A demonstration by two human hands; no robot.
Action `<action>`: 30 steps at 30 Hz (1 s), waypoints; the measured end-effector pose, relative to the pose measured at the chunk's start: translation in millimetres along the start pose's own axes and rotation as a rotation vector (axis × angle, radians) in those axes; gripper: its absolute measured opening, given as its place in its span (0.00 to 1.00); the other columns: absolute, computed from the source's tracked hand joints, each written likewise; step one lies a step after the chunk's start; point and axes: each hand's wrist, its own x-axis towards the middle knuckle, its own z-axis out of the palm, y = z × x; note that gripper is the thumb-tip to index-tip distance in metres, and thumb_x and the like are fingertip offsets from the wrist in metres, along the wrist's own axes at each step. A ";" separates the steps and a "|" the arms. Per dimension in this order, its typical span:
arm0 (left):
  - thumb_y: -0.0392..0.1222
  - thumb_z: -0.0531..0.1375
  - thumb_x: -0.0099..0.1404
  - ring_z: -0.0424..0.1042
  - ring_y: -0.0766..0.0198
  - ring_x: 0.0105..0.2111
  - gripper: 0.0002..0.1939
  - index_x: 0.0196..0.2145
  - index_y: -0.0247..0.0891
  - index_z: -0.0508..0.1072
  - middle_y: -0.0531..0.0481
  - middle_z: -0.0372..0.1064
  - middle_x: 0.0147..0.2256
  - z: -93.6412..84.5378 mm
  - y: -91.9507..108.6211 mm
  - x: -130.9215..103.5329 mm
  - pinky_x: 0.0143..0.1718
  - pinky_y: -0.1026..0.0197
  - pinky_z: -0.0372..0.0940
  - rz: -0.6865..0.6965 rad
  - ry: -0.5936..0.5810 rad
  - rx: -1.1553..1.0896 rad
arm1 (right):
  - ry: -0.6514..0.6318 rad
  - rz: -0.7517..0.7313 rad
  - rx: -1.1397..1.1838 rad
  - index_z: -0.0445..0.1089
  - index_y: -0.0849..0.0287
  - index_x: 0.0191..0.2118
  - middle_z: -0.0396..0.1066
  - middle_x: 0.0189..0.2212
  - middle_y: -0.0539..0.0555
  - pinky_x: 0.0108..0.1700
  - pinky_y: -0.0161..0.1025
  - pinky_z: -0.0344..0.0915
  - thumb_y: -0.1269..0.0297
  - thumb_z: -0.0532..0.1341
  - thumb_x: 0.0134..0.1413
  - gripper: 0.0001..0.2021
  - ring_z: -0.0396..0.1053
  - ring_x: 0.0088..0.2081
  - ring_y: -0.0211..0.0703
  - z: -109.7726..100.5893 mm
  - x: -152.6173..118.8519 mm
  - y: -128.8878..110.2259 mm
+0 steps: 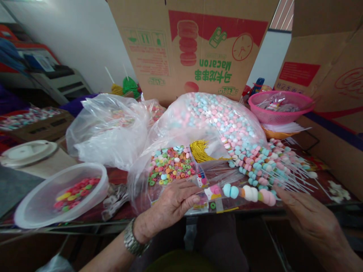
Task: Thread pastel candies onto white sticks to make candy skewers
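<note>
Plainly, a bowl (pixel 32 206) holds rings (pixel 78 192) while the left hand (pixel 178 197) pinches a wrapped marshmallow skewer (pixel 251 193), right hand (pixel 312 213) fingers outstretched.

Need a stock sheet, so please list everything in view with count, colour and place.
Marshmallow skewer: one, pink, blue and white, front centre
Piled skewers: many, pastel, centre right
Bagged marshmallows: uncountable, pink, blue, white, centre back
Ring-shaped pieces: many, multicoloured, centre
Twist ties: one bundle, gold, centre
Plastic bag: one, clear, centre left
Plastic bowl: one, translucent, front left
Lid: one, white, left
Basket: one, pink, back right
Macaron carton: one, brown, centre back
Other carton: one, brown, far right
Far-left clutter: uncounted, mixed, too blurred to name
Wristwatch: one, silver, left wrist
Left hand: one, bare, at the skewer's labelled end
Right hand: one, bare, by the skewer's other end
</note>
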 end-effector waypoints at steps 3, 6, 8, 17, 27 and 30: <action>0.43 0.48 0.69 0.72 0.62 0.33 0.15 0.40 0.40 0.74 0.47 0.75 0.34 0.6 1.3 0.5 0.38 0.62 0.65 -0.004 -0.004 -0.037 | 0.009 0.059 -0.016 0.54 0.57 0.63 0.73 0.43 0.58 0.45 0.43 0.66 0.73 0.56 0.57 0.27 0.73 0.40 0.47 -1.0 -5.5 4.5; 0.42 0.49 0.69 0.72 0.62 0.35 0.14 0.43 0.40 0.73 0.47 0.75 0.36 3.2 2.3 0.7 0.40 0.61 0.65 -0.006 -0.010 -0.069 | 0.036 0.080 -0.016 0.55 0.56 0.62 0.74 0.41 0.57 0.44 0.41 0.67 0.73 0.56 0.58 0.26 0.73 0.38 0.46 2.1 -6.1 1.3; 0.41 0.50 0.69 0.72 0.62 0.36 0.13 0.44 0.40 0.73 0.48 0.75 0.37 5.2 2.2 0.7 0.41 0.61 0.65 -0.009 -0.026 -0.096 | 0.042 0.067 -0.009 0.54 0.57 0.63 0.75 0.39 0.57 0.42 0.42 0.67 0.74 0.55 0.58 0.27 0.73 0.37 0.47 4.7 -4.3 -2.9; 0.39 0.51 0.68 0.72 0.62 0.37 0.12 0.44 0.39 0.73 0.49 0.75 0.39 8.1 2.2 3.0 0.40 0.62 0.63 -0.042 -0.131 -0.068 | 0.004 0.009 0.088 0.62 0.58 0.58 0.76 0.34 0.57 0.38 0.42 0.67 0.79 0.52 0.57 0.24 0.73 0.35 0.46 0.7 -0.7 -7.6; 0.44 0.51 0.68 0.71 0.60 0.36 0.14 0.45 0.42 0.73 0.46 0.75 0.37 9.2 -5.1 24.2 0.44 0.58 0.61 0.110 -0.266 0.000 | -0.339 0.288 0.626 0.72 0.57 0.46 0.76 0.33 0.56 0.35 0.34 0.70 0.70 0.48 0.61 0.17 0.73 0.33 0.40 36.9 12.0 -57.6; 0.48 0.57 0.64 0.67 0.55 0.46 0.17 0.50 0.44 0.70 0.45 0.70 0.47 4.2 -13.0 15.9 0.51 0.52 0.57 -0.020 0.044 0.072 | -0.348 0.431 0.801 0.73 0.56 0.44 0.75 0.33 0.55 0.36 0.35 0.70 0.65 0.49 0.61 0.15 0.73 0.34 0.41 41.9 18.3 -71.8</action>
